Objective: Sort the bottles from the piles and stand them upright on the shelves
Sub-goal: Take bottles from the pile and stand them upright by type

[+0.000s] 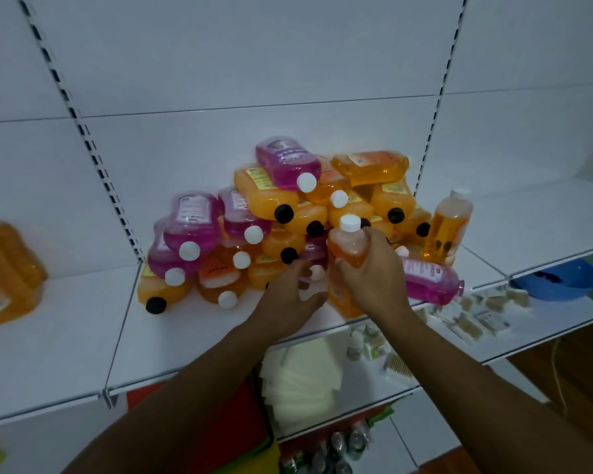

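Note:
A pile of orange and pink bottles lies on its sides on the white shelf, caps pointing toward me. My right hand grips an orange bottle with a white cap, held upright at the front of the pile. My left hand reaches into the pile's lower front, fingers curled around a small bottle with a white cap; how firmly it holds is unclear. One orange bottle stands upright at the right of the pile. A pink bottle lies beside my right hand.
Orange bottles stand at the far left of the shelf. A blue basin and small packets sit on the lower shelf at right. Below are white sheets, cans and red packaging.

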Demonstrator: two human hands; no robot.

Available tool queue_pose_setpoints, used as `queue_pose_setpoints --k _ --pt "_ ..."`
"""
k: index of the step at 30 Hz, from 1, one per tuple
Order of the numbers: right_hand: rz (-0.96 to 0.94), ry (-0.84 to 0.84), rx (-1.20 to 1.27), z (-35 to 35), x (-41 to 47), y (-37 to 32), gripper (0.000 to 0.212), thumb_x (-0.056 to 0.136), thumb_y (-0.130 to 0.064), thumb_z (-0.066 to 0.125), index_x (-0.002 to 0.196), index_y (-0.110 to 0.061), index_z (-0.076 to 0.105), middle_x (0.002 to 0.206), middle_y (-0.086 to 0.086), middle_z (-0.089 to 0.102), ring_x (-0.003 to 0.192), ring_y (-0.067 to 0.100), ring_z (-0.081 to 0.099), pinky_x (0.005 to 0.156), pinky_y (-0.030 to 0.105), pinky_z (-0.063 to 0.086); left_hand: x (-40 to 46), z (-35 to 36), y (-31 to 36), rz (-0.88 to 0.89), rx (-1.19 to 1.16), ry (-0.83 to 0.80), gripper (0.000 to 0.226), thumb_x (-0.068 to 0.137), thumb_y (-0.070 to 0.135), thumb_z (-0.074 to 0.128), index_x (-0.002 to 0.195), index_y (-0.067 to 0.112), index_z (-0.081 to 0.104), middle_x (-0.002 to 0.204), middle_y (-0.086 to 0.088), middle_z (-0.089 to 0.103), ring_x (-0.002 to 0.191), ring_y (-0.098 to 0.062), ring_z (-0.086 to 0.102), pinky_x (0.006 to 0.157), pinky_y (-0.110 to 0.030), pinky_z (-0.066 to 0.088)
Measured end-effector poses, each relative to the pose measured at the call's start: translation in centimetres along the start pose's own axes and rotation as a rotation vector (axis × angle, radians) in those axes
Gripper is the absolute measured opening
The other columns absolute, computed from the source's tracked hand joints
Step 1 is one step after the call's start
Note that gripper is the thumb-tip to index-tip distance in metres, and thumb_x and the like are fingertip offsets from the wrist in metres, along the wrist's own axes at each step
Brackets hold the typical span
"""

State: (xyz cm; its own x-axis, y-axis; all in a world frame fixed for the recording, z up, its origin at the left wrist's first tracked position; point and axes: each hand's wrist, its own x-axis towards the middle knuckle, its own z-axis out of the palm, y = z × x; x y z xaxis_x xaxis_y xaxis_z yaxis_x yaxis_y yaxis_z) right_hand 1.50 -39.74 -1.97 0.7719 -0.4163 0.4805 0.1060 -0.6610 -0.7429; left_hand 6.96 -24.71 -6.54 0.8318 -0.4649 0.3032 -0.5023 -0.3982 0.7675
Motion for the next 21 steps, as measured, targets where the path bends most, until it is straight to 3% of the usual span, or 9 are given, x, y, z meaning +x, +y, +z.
queue_pose_setpoints --k 2,4,7,9,11,13,16,19,21 --pt "-0.026 -0.015 0.009 0.1 -0.8 -0.6 0.045 0.080 -0.030 0.073 0.119 -0.025 0.050 0.101 -0.017 0.049 0.094 0.008 0.049 0.074 0.027 0.040 -0.9 -0.4 0.4 -0.020 -0.013 0.020 0.050 0.084 0.029 0.072 0.127 0.026 0.047 0.115 0.015 0.055 0.102 -0.003 0.055 0.077 -0.009 0.041" --pt "-0.051 -0.032 0.010 0.5 -1.6 -1.4 0.051 0.080 -0.033 0.073 0.125 -0.021 0.050 0.105 -0.014 0.055 0.100 0.013 0.054 0.076 0.028 0.041 -2.2 -1.1 0.8 -0.030 -0.039 0.036 0.053 0.083 0.033 0.073 0.126 0.032 0.044 0.112 0.027 0.050 0.099 0.011 0.052 0.073 -0.004 0.042" --pt "-0.087 -0.101 0.013 1.8 -2.8 -3.4 0.062 0.081 -0.040 0.070 0.135 -0.021 0.046 0.129 -0.001 0.058 0.118 0.022 0.053 0.088 0.032 0.041 -4.6 -2.8 0.9 -0.033 -0.043 0.054 0.058 0.083 0.037 0.072 0.133 0.031 0.043 0.112 0.033 0.048 0.101 0.022 0.047 0.074 0.002 0.039" --pt "-0.131 -0.161 0.065 2.9 -3.8 -5.2 0.063 0.082 -0.041 0.070 0.136 -0.022 0.045 0.133 -0.001 0.056 0.121 0.022 0.051 0.092 0.033 0.041 -6.4 -4.4 0.6 -0.044 -0.029 0.078 0.056 0.084 0.037 0.071 0.132 0.032 0.043 0.111 0.037 0.049 0.104 0.024 0.046 0.078 0.003 0.038" --pt "-0.182 -0.219 0.125 4.1 -4.7 -6.9 0.062 0.082 -0.038 0.071 0.136 -0.021 0.046 0.131 -0.002 0.056 0.120 0.019 0.052 0.091 0.028 0.040 -8.0 -6.2 0.2 -0.085 -0.012 0.100 0.053 0.084 0.039 0.071 0.129 0.035 0.043 0.112 0.036 0.051 0.105 0.022 0.047 0.080 0.002 0.038" --pt "-0.217 -0.276 0.186 5.4 -5.6 -8.6 0.061 0.082 -0.034 0.071 0.136 -0.021 0.045 0.126 -0.009 0.054 0.114 0.011 0.050 0.087 0.017 0.038 -9.7 -8.2 -0.4 -0.118 0.014 0.126 0.055 0.084 0.042 0.070 0.131 0.030 0.045 0.119 0.025 0.056 0.109 0.012 0.052 0.081 -0.004 0.042" --pt "-0.252 -0.358 0.287 7.5 -6.8 -11.2 0.056 0.083 -0.032 0.071 0.133 -0.025 0.045 0.112 -0.018 0.048 0.102 0.001 0.048 0.072 0.005 0.034 -12.4 -11.4 -1.8 -0.165 0.047 0.227 0.059 0.080 0.045 0.073 0.131 0.028 0.047 0.118 0.017 0.060 0.104 0.003 0.058 0.080 -0.013 0.050" --pt "-0.295 -0.428 0.346 10.2 -7.8 -13.9 0.053 0.084 -0.031 0.071 0.130 -0.025 0.046 0.109 -0.016 0.050 0.093 -0.002 0.051 0.066 0.004 0.040 -15.2 -14.7 -3.1 -0.222 0.054 0.359 0.055 0.075 0.045 0.077 0.122 0.033 0.053 0.106 0.022 0.063 0.095 0.006 0.058 0.069 -0.009 0.047" --pt "-0.325 -0.497 0.375 12.4 -8.4 -16.0 0.053 0.085 -0.031 0.070 0.132 -0.025 0.045 0.116 -0.010 0.053 0.101 0.005 0.054 0.075 0.010 0.045 -16.8 -17.0 -4.1 -0.227 0.048 0.449 0.055 0.073 0.043 0.079 0.121 0.033 0.055 0.103 0.026 0.063 0.093 0.007 0.057 0.065 -0.007 0.044"
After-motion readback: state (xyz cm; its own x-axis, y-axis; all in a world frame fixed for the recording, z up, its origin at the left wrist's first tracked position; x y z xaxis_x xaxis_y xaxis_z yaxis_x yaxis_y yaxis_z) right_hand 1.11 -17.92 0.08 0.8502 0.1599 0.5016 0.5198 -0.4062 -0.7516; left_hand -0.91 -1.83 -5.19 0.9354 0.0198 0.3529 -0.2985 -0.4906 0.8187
